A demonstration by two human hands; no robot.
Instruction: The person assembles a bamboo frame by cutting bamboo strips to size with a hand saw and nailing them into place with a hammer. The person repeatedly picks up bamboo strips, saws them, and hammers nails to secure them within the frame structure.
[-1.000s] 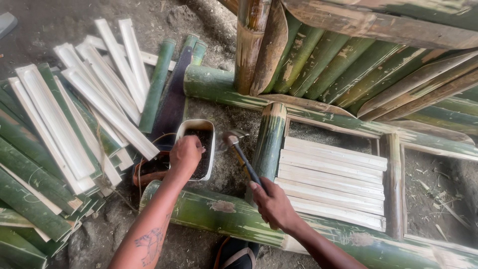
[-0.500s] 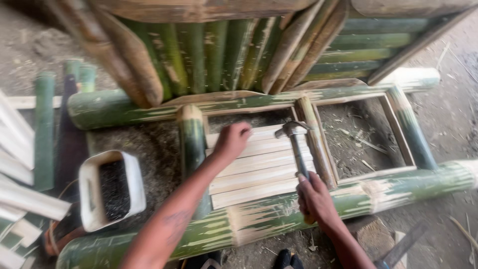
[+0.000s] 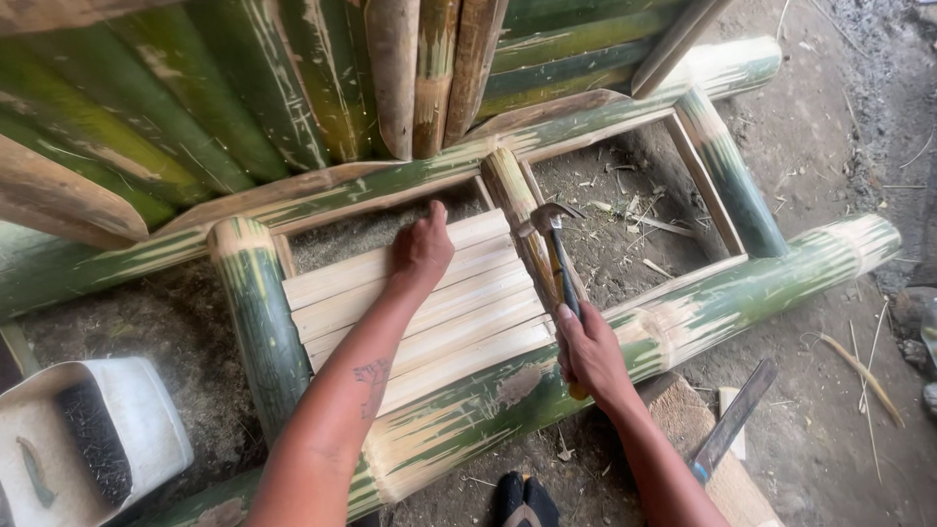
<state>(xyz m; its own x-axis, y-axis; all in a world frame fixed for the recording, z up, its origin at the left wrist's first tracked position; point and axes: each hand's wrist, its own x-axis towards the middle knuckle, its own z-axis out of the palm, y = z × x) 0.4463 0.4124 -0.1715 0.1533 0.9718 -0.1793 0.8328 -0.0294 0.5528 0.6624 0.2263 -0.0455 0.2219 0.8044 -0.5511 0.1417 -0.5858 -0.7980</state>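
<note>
Here your left hand (image 3: 422, 252) rests fist-like on the pale bamboo slats (image 3: 420, 312) at the centre of the frame, fingers curled at the top edge of the row, perhaps pinching a nail, though that is too small to tell. Your right hand (image 3: 589, 351) is clenched round the handle of a claw hammer (image 3: 556, 249), its head raised just above the short green crosspiece (image 3: 522, 220) right of the slats.

The slats lie side by side inside the green bamboo frame (image 3: 683, 312), between two crosspieces; the bay to the right, towards the upper right of the frame, is still bare, with only dirt floor (image 3: 830, 410) showing through it.

This looks like the fastening step: slats laid, hammer poised. The next blow calls for a steady left hand, fingers clear of the strike line.

A white tub (image 3: 146, 429) of dark small pieces sits at lower left, and a long blade (image 3: 732, 420) lies at lower right.
</note>
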